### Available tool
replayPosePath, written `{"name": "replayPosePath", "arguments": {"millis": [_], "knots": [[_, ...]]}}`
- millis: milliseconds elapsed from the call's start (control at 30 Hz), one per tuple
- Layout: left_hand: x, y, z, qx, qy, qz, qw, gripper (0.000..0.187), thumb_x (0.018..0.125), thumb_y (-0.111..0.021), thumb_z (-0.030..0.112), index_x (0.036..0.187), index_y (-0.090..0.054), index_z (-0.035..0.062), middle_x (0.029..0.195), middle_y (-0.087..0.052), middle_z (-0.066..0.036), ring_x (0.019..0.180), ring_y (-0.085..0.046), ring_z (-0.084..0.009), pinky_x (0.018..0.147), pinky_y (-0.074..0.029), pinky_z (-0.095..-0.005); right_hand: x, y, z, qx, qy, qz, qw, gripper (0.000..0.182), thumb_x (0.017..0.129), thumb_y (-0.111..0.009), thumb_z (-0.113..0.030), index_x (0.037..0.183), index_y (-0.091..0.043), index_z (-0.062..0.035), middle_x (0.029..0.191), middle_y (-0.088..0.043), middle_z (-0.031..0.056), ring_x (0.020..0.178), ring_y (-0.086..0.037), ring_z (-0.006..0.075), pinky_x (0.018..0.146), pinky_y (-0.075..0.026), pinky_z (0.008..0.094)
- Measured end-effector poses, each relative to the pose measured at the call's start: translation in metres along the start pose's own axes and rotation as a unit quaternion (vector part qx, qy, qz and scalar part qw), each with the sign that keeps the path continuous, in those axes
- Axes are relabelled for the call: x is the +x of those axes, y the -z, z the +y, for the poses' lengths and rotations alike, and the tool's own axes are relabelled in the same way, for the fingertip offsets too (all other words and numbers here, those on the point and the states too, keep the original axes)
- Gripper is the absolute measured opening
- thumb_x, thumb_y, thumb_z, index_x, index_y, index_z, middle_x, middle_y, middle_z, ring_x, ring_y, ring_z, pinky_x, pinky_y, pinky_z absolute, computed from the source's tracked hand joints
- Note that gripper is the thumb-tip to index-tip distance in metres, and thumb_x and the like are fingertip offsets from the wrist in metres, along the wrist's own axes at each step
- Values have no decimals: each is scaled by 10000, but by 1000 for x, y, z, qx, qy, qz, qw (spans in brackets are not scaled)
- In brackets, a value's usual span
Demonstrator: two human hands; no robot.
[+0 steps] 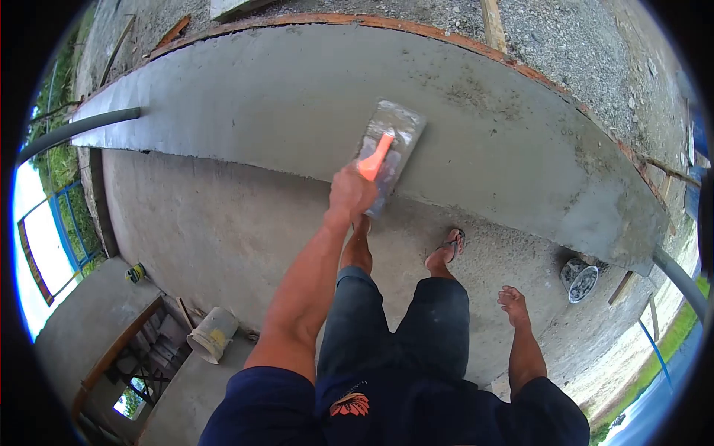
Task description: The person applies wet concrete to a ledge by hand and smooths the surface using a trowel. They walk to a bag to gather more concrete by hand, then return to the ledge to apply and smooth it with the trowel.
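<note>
My left hand (352, 195) is closed around the orange handle of a rectangular finishing trowel (388, 152). The trowel's metal blade is smeared with wet cement and lies against the grey, freshly smoothed concrete surface (260, 97), its lower end reaching past the near edge. Away from the work, my right hand (512, 305) hangs low on the right with its fingers loosely bent and somewhat apart. Nothing shows in it.
A wooden form board (416, 27) edges the far side of the concrete. Grey pipes stick up at the left (97, 123) and right (678, 282). A bucket (579, 280) stands on the right, and another bucket (213, 334) lies near an opening (141, 357) at lower left.
</note>
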State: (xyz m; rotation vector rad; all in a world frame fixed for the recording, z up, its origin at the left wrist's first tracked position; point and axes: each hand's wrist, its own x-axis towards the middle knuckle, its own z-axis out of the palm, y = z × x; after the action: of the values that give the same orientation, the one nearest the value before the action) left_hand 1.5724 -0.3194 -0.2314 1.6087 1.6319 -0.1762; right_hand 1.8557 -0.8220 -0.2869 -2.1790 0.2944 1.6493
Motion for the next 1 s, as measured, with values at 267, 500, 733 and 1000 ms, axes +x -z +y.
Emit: {"name": "replayPosePath", "arguments": {"millis": [267, 500, 733, 1000], "knots": [[-35, -10, 64, -16, -124, -66, 990, 277, 736, -550, 93, 996, -597, 7, 974, -622, -277, 969, -578, -450, 857, -464, -471, -51, 47, 14, 68, -2, 78, 995, 479, 751, -690, -233, 1185, -534, -107, 982, -615, 6, 772, -576, 118, 646, -431, 289], [102, 213, -160, -123, 103, 246, 956, 220, 692, -573, 83, 875, -653, -11, 688, -647, -173, 595, -663, -280, 534, -500, -398, -92, 22, 20, -8, -89, 108, 990, 509, 757, -688, -246, 1203, -519, -70, 965, -615, 19, 781, -582, 129, 644, -449, 309], [170, 233, -150, -118, 149, 170, 967, 219, 700, -565, 89, 848, -654, -46, 669, -603, -114, 587, -569, -189, 513, -422, -365, -56, -2, -3, 20, -56, 79, 995, 444, 767, -678, -190, 1171, -534, -74, 941, -619, 19, 786, -591, 126, 639, -451, 286], [122, 42, 126, -29, -16, 53, 998, 166, 689, -511, 32, 766, -618, -69, 595, -588, -138, 513, -616, -232, 477, -455, -391, 13, 42, 8, 101, 22, 30, 994, 399, 778, -675, -134, 1151, -557, -60, 956, -626, 27, 831, -587, 112, 691, -452, 267]]}}
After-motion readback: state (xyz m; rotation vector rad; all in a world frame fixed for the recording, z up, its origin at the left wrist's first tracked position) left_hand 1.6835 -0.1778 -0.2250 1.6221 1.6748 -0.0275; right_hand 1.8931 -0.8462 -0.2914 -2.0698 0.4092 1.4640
